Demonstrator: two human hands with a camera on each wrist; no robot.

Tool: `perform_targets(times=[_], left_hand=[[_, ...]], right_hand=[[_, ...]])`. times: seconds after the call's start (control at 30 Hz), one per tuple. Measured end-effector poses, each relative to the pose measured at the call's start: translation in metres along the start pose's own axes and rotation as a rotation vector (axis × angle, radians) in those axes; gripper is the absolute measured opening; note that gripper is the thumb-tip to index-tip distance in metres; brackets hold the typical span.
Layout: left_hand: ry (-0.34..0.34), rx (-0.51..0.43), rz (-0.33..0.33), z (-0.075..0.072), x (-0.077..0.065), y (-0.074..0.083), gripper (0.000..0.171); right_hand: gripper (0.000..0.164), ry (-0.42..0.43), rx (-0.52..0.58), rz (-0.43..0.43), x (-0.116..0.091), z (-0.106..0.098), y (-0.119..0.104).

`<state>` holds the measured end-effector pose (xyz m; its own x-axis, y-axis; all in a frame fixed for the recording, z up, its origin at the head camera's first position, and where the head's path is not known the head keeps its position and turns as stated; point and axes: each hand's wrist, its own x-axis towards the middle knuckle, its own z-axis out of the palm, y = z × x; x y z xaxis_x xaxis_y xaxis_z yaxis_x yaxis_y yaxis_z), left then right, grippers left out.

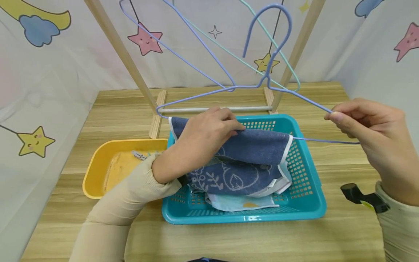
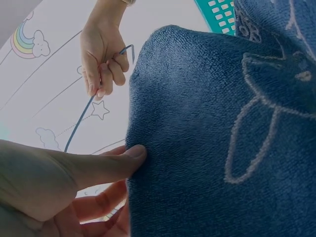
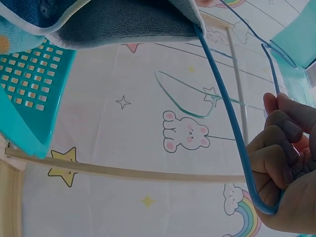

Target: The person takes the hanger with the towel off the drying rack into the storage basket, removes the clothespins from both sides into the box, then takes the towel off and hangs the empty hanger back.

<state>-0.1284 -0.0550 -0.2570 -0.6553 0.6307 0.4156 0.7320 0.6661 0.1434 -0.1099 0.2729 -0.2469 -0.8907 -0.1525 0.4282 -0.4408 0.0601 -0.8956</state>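
A dark blue towel (image 1: 258,147) with white edging and a pale animal pattern hangs folded over the bottom bar of a blue-purple clothes hanger (image 1: 209,94). My left hand (image 1: 209,127) pinches the towel at its folded top edge, with the thumb on the near side in the left wrist view. At the hanger's right end, my right hand (image 1: 370,123) grips the sloping arm between thumb and fingers. The hanger's hook points up. Below the towel, a teal basket (image 1: 314,203) holds more cloths, among them a light blue towel (image 1: 239,203).
Behind stands a wooden rack (image 1: 122,52) carrying another purple hanger (image 1: 199,36) and a mint green hanger (image 1: 289,69). To the left, a yellow tray (image 1: 95,174) with small clips sits partly under my left arm. Printed white curtains surround the wooden table (image 1: 229,240).
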Motion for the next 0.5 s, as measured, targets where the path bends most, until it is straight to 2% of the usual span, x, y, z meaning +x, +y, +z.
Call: perform_targets(times=[0.2, 0.3, 0.5], left_hand=[[0.074, -0.009, 0.031, 0.0024, -0.0008, -0.0006, 0.017], [0.081, -0.039, 0.041, 0.0023, -0.0008, -0.0011, 0.017], [0.107, -0.126, 0.074, -0.0016, -0.004, -0.0029, 0.016]], right_hand=[[0.01, 0.016, -0.063, 0.024, 0.0006, 0.0009, -0.002], [0.011, 0.014, -0.095, 0.037, 0.0006, 0.0015, -0.0023], [0.011, -0.022, -0.054, 0.02, 0.0012, 0.001, 0.0034]])
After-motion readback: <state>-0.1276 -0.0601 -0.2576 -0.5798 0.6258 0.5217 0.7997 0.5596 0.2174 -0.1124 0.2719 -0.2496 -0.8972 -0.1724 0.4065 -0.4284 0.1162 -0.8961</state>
